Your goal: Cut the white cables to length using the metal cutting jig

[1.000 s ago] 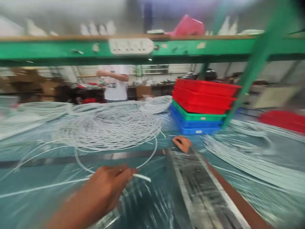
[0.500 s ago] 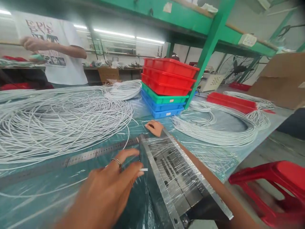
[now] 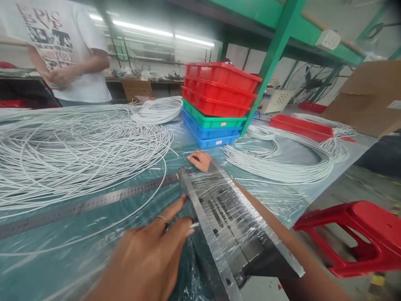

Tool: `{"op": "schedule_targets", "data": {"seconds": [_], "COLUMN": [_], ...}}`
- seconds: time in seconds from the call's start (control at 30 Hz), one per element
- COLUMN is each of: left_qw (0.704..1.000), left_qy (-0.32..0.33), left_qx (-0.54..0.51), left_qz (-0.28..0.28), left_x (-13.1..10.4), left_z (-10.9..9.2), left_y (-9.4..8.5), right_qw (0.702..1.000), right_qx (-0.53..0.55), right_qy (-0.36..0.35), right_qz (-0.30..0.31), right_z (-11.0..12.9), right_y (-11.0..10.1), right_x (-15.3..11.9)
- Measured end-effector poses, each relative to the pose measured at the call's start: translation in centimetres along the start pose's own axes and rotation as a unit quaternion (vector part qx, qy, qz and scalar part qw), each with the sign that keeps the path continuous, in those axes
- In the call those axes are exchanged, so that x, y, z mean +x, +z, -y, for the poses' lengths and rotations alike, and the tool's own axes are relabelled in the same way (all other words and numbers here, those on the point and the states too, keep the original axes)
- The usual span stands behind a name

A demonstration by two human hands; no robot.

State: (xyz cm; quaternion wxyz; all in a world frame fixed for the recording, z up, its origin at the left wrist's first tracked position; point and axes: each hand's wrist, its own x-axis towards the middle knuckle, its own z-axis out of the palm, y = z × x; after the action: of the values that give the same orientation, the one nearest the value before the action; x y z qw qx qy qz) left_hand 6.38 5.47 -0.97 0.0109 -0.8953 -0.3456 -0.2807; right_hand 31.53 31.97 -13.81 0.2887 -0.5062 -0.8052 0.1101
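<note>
My left hand (image 3: 150, 246) pinches a white cable (image 3: 194, 225) between thumb and fingers, and its short end pokes out beside the machine's near side. The index finger stretches out to the side of the metal machine (image 3: 232, 225), whose top is wrapped in clear film. Beyond the machine's far end, my right hand (image 3: 200, 160) is closed with curled fingers; what it holds, if anything, is hidden. Part of my right forearm passes behind the machine. A steel ruler (image 3: 103, 198) lies on the table, its end near the machine. One loose white strand (image 3: 138, 209) curves over it.
Large coils of white cable (image 3: 78, 159) cover the left of the table, and another coil (image 3: 282, 167) lies right. Stacked red, green and blue trays (image 3: 216, 100) stand behind, by a green post (image 3: 269, 62). A red stool (image 3: 360, 234) is at right. A person (image 3: 62, 54) stands opposite.
My left hand has moved slightly right, bringing the cable end against the machine's side. The view has tilted a little. The person opposite has lowered their hands.
</note>
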Motion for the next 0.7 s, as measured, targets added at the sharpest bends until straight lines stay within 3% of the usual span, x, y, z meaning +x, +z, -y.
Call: {"op": "schedule_targets", "data": {"seconds": [0.17, 0.4, 0.57, 0.63, 0.7], "left_qw": [0.999, 0.998, 0.996, 0.998, 0.993], "left_qy": [-0.001, -0.048, -0.057, -0.053, -0.066], "left_qx": [-0.022, -0.05, -0.063, -0.022, 0.033], "left_qz": [-0.027, 0.001, 0.005, 0.031, 0.09], "left_x": [0.2, -0.1, 0.4, 0.2, -0.2], "left_z": [-0.1, -0.5, -1.1, -1.5, -1.8], "left_y": [-0.1, -0.2, 0.4, 0.9, 1.4], "right_qw": [1.0, 1.0, 0.999, 0.998, 0.994], "right_qx": [0.002, -0.011, 0.028, 0.064, 0.1], "right_qy": [-0.004, 0.018, 0.023, 0.006, -0.009], "right_qz": [-0.005, -0.002, -0.014, -0.02, -0.031], "right_z": [0.1, 0.7, 2.7, 3.2, 2.6], "right_y": [0.1, -0.5, -1.2, -1.3, -1.0], "right_x": [0.0, -0.5, -0.6, -0.4, -0.2]}}
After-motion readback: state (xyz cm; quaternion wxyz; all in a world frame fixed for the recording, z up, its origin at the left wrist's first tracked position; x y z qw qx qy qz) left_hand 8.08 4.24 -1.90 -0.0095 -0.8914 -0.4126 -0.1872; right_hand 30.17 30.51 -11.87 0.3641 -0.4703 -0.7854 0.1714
